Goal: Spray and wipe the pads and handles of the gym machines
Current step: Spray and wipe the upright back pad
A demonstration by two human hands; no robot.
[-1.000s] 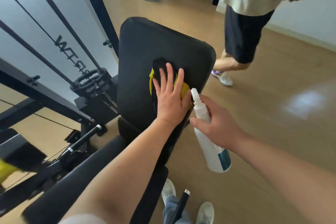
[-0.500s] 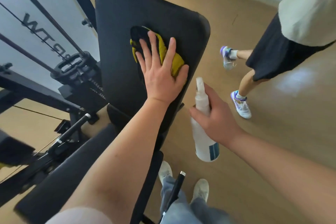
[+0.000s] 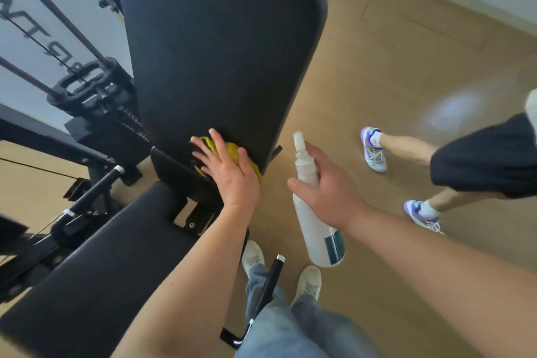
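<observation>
A black padded backrest (image 3: 220, 46) of a gym bench rises at an incline in the middle of the head view. My left hand (image 3: 229, 171) presses a yellow and black cloth (image 3: 232, 151) flat against the bottom edge of that pad, fingers straight and spread. The black seat pad (image 3: 96, 264) lies below it at the lower left. My right hand (image 3: 328, 197) grips a white spray bottle (image 3: 316, 229) by its neck, just right of the bench, nozzle up and not touching the pad.
A cable machine with black handles (image 3: 87, 87) and frame bars stands left of the bench. A black lever handle (image 3: 267, 291) sticks up by my feet. Another person's legs and sneakers (image 3: 374, 151) stand on the wooden floor to the right.
My left hand slid the cloth down the backrest from its upper middle to its bottom edge. The bottle hand stayed beside the bench. The other person stepped further right.
</observation>
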